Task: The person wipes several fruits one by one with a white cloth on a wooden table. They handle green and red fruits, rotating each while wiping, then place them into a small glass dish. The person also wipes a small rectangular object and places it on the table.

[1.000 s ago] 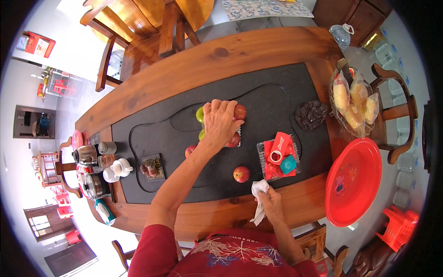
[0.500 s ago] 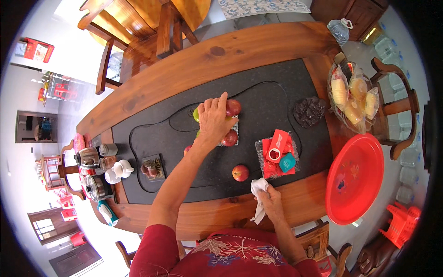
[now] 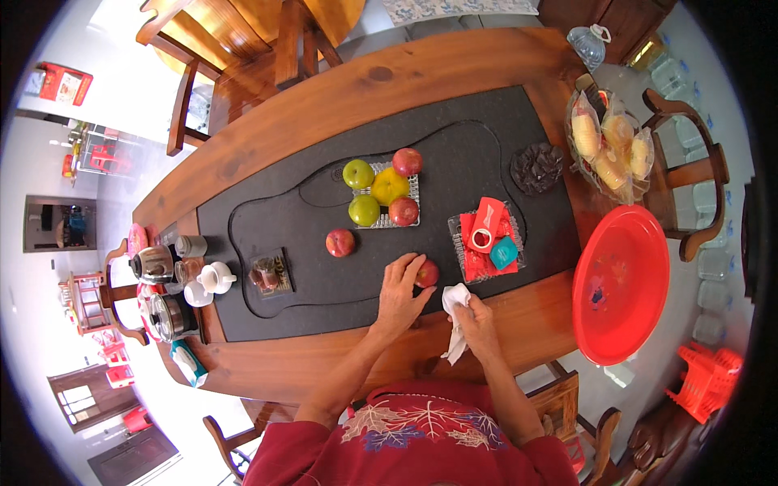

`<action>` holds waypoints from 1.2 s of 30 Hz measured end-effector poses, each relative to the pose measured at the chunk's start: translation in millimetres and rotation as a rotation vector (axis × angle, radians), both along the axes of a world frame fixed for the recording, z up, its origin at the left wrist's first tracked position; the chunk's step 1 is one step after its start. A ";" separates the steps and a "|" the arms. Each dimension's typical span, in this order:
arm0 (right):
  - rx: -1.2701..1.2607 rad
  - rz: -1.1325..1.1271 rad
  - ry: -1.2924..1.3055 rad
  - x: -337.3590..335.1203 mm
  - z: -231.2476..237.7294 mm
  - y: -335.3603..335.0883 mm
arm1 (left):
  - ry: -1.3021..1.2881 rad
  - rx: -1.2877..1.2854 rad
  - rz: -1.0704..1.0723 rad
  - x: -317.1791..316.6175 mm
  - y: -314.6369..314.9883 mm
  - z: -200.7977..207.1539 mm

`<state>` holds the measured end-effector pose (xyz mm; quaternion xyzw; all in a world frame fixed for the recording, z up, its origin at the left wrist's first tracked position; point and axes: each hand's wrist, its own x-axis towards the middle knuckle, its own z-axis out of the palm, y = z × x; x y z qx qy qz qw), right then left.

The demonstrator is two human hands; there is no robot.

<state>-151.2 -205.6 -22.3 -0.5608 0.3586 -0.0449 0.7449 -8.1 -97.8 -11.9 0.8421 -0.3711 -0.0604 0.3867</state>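
My left hand [image 3: 401,293] is at a red apple [image 3: 427,274] near the front of the dark tabletop inset, its fingers and thumb curled around the apple's left side. In my right hand [image 3: 475,322] is a crumpled white cloth [image 3: 455,332], hanging over the wooden front edge. Farther back, a clear glass tray [image 3: 413,212] bears two green apples [image 3: 364,211], a yellow round fruit [image 3: 390,186] and two red apples [image 3: 403,211]. One more red apple [image 3: 340,243] lies on the dark surface just in front of the tray's left side.
To the right are a glass dish of red packets [image 3: 491,235], a black crumpled bag [image 3: 536,168], a bowl of wrapped fruit [image 3: 609,154] and a big red basin [image 3: 620,283]. A black cord [image 3: 233,243] loops over the table; pots and cups [image 3: 215,277] stand left.
My left hand has moved from the fruit on the tray toward me, to the single red apple near the front. The tray's fruit is now uncovered. My right hand still holds the cloth.
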 end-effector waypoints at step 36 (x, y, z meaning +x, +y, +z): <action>-0.984 0.224 -0.573 45.8 141.6 110.5 | 1.234 -0.998 -0.022 -34.6 119.7 115.1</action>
